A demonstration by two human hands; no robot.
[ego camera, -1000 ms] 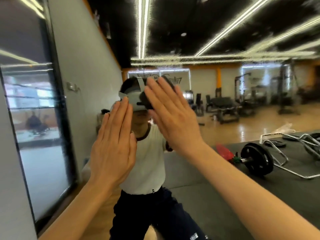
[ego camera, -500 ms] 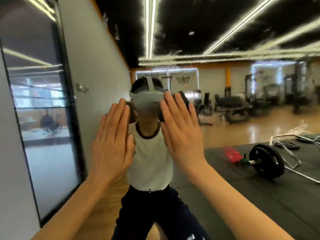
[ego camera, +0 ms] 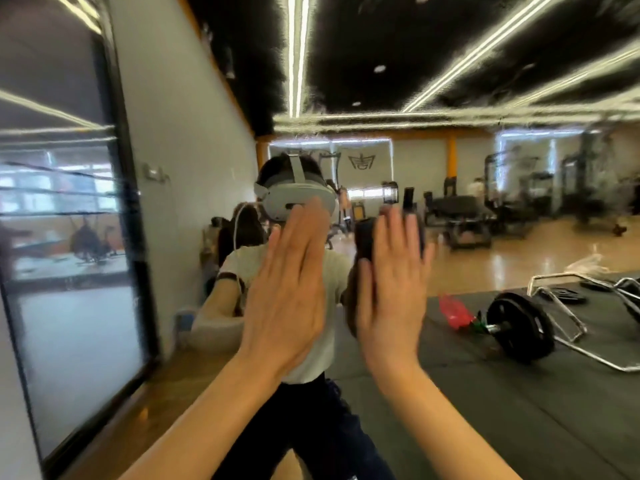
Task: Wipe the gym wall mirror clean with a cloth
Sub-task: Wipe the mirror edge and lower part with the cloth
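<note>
Glass fills the view: the wall mirror (ego camera: 450, 209) stands right in front of both raised hands and reflects a gym floor and the person in a white headset (ego camera: 294, 199). To the right of the hands, the reflection shows a black barbell plate (ego camera: 523, 327) on a dark mat (ego camera: 519, 393), with a red bottle (ego camera: 453, 311) just beside it. The left hand (ego camera: 287, 299) and right hand (ego camera: 391, 292) are held flat, fingers straight and together, palms toward the mirror, close side by side. Neither holds anything. Whether the palms touch the glass cannot be told.
</note>
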